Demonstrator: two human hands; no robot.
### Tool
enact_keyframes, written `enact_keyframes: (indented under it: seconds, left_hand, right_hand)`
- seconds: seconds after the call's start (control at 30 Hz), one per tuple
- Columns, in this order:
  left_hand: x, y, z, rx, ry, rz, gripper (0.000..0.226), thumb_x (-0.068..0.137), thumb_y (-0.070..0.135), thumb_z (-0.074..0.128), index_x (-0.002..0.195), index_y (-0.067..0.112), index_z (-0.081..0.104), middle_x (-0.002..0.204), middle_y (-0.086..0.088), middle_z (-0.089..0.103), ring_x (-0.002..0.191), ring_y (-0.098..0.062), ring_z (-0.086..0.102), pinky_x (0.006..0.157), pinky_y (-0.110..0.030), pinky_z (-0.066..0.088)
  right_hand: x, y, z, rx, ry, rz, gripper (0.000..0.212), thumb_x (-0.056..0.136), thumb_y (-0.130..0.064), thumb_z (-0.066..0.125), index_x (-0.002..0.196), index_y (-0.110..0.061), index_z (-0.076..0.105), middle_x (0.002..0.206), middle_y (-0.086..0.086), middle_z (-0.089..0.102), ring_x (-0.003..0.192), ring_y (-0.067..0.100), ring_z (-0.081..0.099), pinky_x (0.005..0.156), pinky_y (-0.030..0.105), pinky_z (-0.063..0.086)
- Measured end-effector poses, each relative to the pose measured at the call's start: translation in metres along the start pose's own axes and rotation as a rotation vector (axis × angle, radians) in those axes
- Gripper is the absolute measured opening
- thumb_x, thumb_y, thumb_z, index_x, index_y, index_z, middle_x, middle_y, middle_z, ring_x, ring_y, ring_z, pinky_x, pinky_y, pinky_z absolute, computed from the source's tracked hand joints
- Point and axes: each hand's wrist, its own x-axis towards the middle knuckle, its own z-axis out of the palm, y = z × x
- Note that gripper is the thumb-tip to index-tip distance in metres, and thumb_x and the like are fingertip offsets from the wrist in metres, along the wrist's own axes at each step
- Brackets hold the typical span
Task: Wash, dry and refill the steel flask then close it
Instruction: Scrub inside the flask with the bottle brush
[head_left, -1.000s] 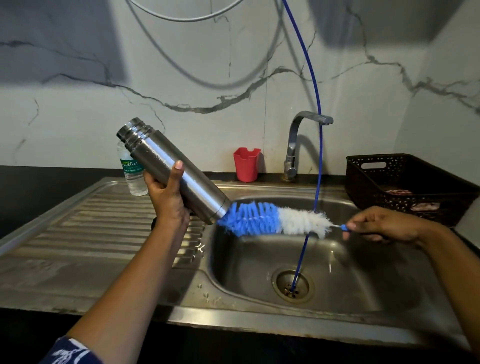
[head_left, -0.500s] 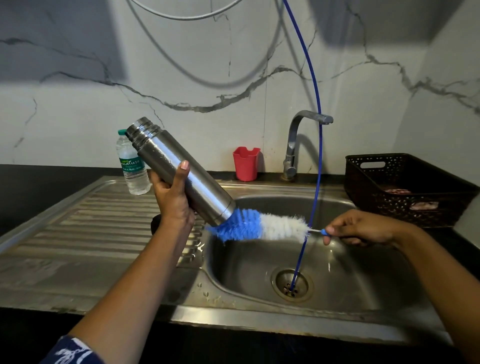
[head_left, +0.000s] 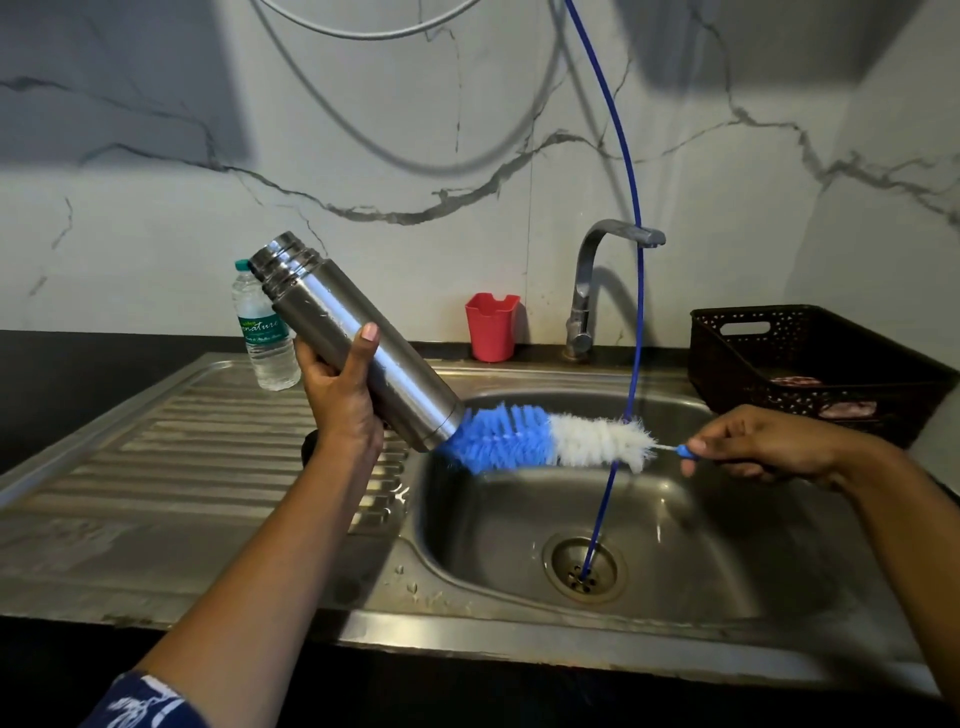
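Your L hand (head_left: 340, 410) gripped the steel flask (head_left: 358, 338) round its mid-body, thumb up along the front, fingers wrapped behind. Flask was held in the air, tilted: ribbed end up-left, other end down-right, just over the L edge of the sink (head_left: 727, 545) basin. Your R hand (head_left: 763, 447) pinched the thin blue handle of the bottle brush (head_left: 545, 441), fingers curled, over the basin's R side. Brush lay approx. level, blue bristles touching the flask's lower end, white bristles nearer your R hand; how far the tip sat inside couldn't be told. A blue hose (head_left: 631, 208) hung past the tap (head_left: 587, 291) into the drain (head_left: 584, 569), crossing the white bristles. A water bottle (head_left: 262, 338) stood on the drainboard (head_left: 156, 467) behind the flask; red cup (head_left: 491, 327) beside the tap, black basket (head_left: 810, 332) at R.
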Motion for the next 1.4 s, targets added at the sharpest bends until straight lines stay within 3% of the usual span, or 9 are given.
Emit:
enact_keyframes:
  seconds: [0.07,0.23,0.4,0.57,0.73,0.9,1.1,1.27,1.4]
  left_hand:
    - [-0.001,-0.001,0.001,0.010,-0.017,0.002,0.086,0.057,0.031,0.081,0.134,0.021,0.043,0.107,0.006,0.066,0.102,-0.014,0.064,0.091,-0.043,0.053]
    - [-0.002,-0.002,0.000,0.045,-0.044,0.005,0.073,0.060,0.029,0.081,0.124,0.029,0.048,0.108,0.006,0.066,0.105,-0.016,0.064,0.092,-0.046,0.053]
    - [-0.002,-0.001,0.000,0.024,-0.038,0.013,0.076,0.060,0.029,0.081,0.127,0.026,0.046,0.107,0.007,0.066,0.103,-0.014,0.064,0.090,-0.042,0.053]
    - [-0.004,-0.002,0.000,0.049,-0.050,0.004,0.067,0.059,0.029,0.081,0.119,0.031,0.050,0.107,0.006,0.066,0.105,-0.018,0.064,0.095,-0.052,0.049]
    - [-0.004,-0.001,0.001,0.036,-0.037,-0.003,0.069,0.059,0.030,0.081,0.120,0.031,0.049,0.110,0.004,0.065,0.108,-0.020,0.063,0.097,-0.053,0.048]
    - [-0.007,-0.001,0.002,0.103,-0.072,-0.008,0.069,0.056,0.032,0.082,0.117,0.034,0.049,0.107,0.006,0.065,0.100,-0.014,0.065,0.091,-0.044,0.053]
    - [-0.005,0.008,0.003,0.141,-0.058,0.004,0.073,0.060,0.027,0.083,0.123,0.030,0.046,0.107,0.008,0.065,0.094,-0.006,0.066,0.083,-0.034,0.055]
    - [-0.016,0.020,0.020,0.501,-0.281,0.046,0.078,0.065,0.022,0.084,0.126,0.036,0.038,0.113,0.013,0.058,0.097,-0.006,0.062,0.079,-0.031,0.051]
    - [-0.015,0.024,0.037,0.987,-0.591,0.232,0.088,0.063,0.028,0.087,0.135,0.033,0.037,0.120,0.006,0.056,0.100,-0.010,0.055,0.078,-0.019,0.044]
  right_hand:
    - [0.000,0.001,0.002,0.011,0.019,0.000,0.073,0.052,-0.074,0.071,0.087,-0.009,0.073,0.045,-0.001,0.032,0.038,0.007,0.022,0.036,0.014,0.021]
    - [0.006,-0.006,0.010,0.001,-0.073,0.010,0.046,0.082,-0.042,0.055,0.095,0.000,0.069,0.044,-0.001,0.033,0.038,0.008,0.023,0.038,0.016,0.020]
    - [-0.003,0.001,-0.002,0.031,-0.005,0.004,0.075,0.052,-0.072,0.072,0.089,-0.007,0.072,0.045,-0.001,0.031,0.037,0.007,0.021,0.036,0.014,0.021]
    - [0.008,-0.008,0.013,0.020,-0.127,-0.002,0.049,0.083,-0.049,0.062,0.095,-0.002,0.070,0.045,-0.001,0.033,0.038,0.007,0.023,0.037,0.014,0.022]
    - [-0.002,-0.003,0.002,0.021,-0.041,-0.004,0.075,0.048,-0.074,0.072,0.087,-0.010,0.074,0.045,-0.002,0.032,0.038,0.007,0.022,0.037,0.014,0.022]
    - [0.006,-0.004,0.008,0.024,-0.107,-0.002,0.046,0.082,-0.050,0.062,0.093,-0.006,0.072,0.044,-0.002,0.033,0.039,0.008,0.022,0.039,0.016,0.019]
    - [-0.010,0.025,-0.023,0.151,0.143,0.023,0.082,0.038,-0.075,0.077,0.087,-0.009,0.073,0.047,0.000,0.030,0.037,0.008,0.019,0.036,0.014,0.018]
    - [0.001,0.025,-0.028,0.316,0.391,0.020,0.036,0.091,-0.036,0.052,0.098,-0.003,0.067,0.051,0.002,0.029,0.038,0.009,0.020,0.038,0.015,0.016]
    - [0.009,0.018,-0.016,0.339,0.496,-0.007,0.029,0.097,-0.029,0.048,0.093,-0.008,0.067,0.055,0.004,0.028,0.032,0.003,0.021,0.032,0.012,0.018]
